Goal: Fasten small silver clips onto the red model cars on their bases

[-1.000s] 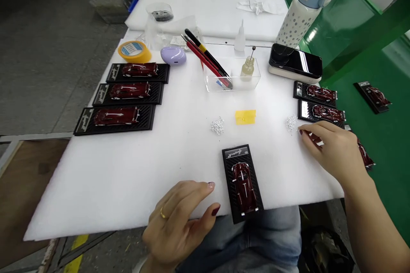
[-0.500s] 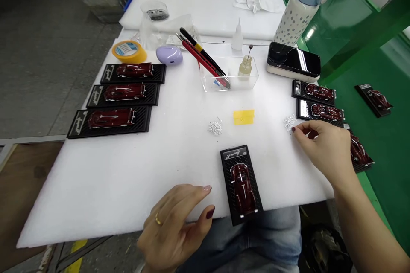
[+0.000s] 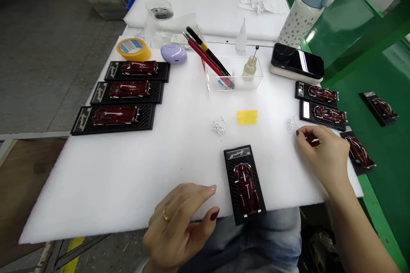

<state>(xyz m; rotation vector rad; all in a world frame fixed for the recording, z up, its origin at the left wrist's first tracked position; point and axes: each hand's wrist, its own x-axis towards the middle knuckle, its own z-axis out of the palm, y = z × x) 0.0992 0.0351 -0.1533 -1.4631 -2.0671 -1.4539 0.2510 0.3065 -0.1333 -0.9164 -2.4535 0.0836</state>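
Note:
My right hand [image 3: 326,153] is at the right of the white foam-topped table, thumb and fingers pinched together beside a small pile of tiny silvery parts [image 3: 292,123]. Whatever is between those fingertips is too small to make out. Near the front edge, a dark red model car [image 3: 247,187] stands on a black display base [image 3: 231,179], which juts a little over the edge. Left of it, my left hand [image 3: 182,222] hovers with thumb and fingers apart, holding nothing. A second pile of tiny silvery parts [image 3: 219,126] lies beyond the car, beside a yellow tape piece [image 3: 247,117].
Three more cars on bases [image 3: 115,116] stand at left, others [image 3: 329,114] at right. Behind are a clear tray [image 3: 213,85] with tweezers and a small bottle [image 3: 249,67], yellow tape roll [image 3: 134,49], purple case [image 3: 174,53], phone [image 3: 297,60] and water bottle [image 3: 299,19].
The whole view has shifted slightly, so things appear a little further right. My right hand's fingertips have drawn slightly nearer to me from the pile. My left hand is nearly still.

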